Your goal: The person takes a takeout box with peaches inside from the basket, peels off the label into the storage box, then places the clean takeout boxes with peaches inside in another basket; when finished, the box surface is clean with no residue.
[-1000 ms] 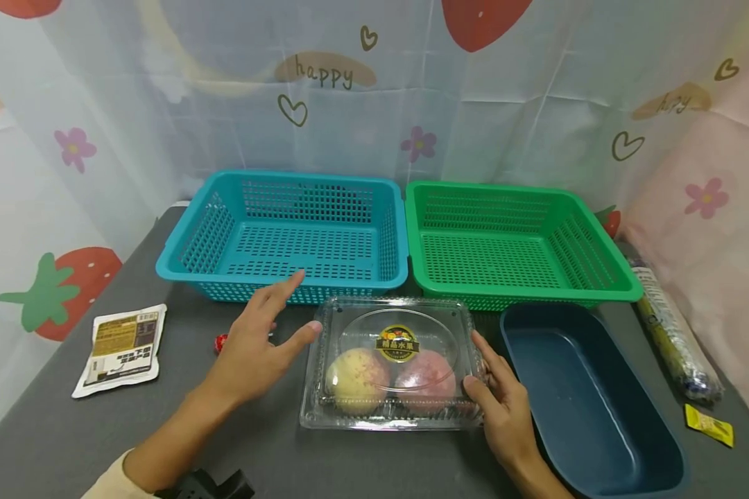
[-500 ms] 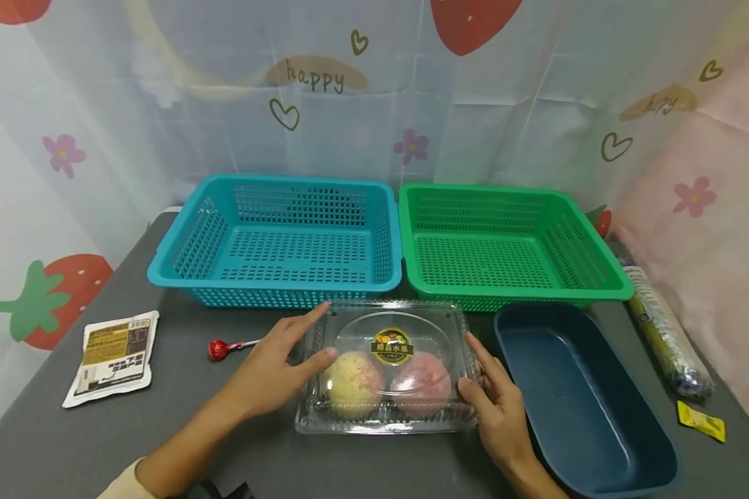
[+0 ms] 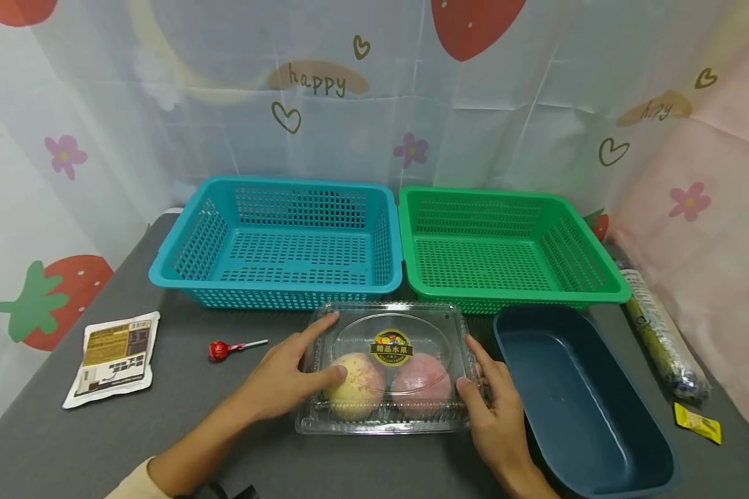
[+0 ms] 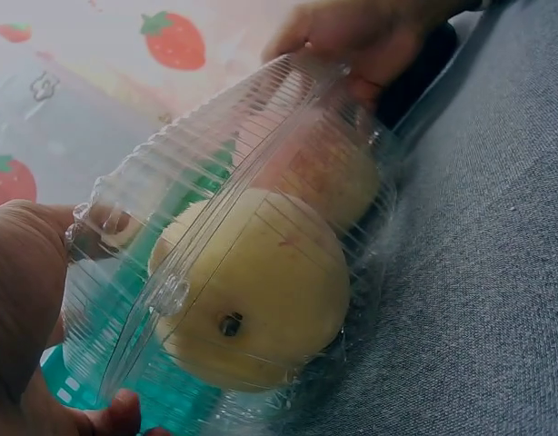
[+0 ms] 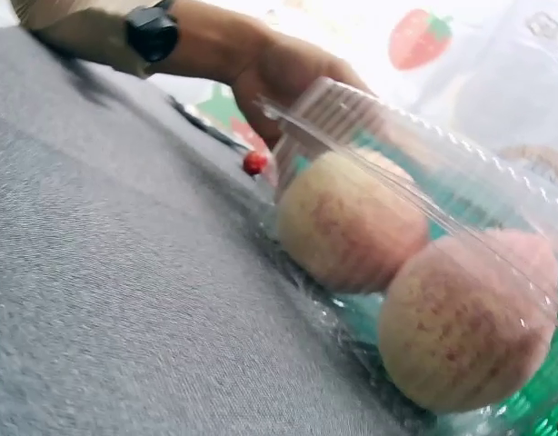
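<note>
A clear plastic clamshell box with a fruit label sits on the grey table in the middle of the head view. Inside are two peaches, a yellowish peach and a pink peach. My left hand holds the box by its left side, thumb over the lid and index finger along the far left corner. On the opposite side my right hand grips the edge, its thumb near the front. In the left wrist view, fingers show through the plastic around one end of the box.
Behind the box stand a blue basket and a green basket. A dark blue tub is close on the right. Farther right lie a long wrapped package and a yellow packet. At left are a red lollipop and a white-brown pouch.
My left hand has moved right from beside the box onto its left side, leaving the lollipop in full sight. My right hand keeps its grip, and the box has barely shifted.
</note>
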{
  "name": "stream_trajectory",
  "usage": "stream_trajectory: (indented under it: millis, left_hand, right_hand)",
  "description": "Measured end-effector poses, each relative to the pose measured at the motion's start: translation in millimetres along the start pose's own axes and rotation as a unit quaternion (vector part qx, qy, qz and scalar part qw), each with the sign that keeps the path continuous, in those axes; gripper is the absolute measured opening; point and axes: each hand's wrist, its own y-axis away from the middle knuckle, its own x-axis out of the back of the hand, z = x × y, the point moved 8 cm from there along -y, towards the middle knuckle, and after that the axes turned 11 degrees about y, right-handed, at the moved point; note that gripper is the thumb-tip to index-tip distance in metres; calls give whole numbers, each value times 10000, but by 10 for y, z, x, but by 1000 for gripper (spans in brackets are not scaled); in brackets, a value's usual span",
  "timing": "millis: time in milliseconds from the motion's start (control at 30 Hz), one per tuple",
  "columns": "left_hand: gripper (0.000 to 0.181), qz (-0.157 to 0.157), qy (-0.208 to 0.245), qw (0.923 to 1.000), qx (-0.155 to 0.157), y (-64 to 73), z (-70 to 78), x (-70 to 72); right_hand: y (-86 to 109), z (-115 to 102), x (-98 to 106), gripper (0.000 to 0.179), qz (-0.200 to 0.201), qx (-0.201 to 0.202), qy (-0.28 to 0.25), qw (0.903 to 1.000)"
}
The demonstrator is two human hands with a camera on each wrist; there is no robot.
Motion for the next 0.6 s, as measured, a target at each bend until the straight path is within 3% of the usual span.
stream_trajectory:
  millis: [167,400,500,600]
  left_hand:
    - [76,-80,328,9993,138,-7,-9,-36]
    - [75,-47,428,9988,234,-16,-10,-45]
    - [74,-45,450,9987,243,-24,-16,-46]
    - [74,-57,536,9981,291,-26,-26,-45]
  right_hand:
    - [37,-79,37,55,12,-102,719,9974]
    - [92,-214,54,59,-504,-379,1492,9868]
    - [72,-341,128,60,-398,-251,1429,9886]
    - [-8,-555,276,56,43,329,999,9944]
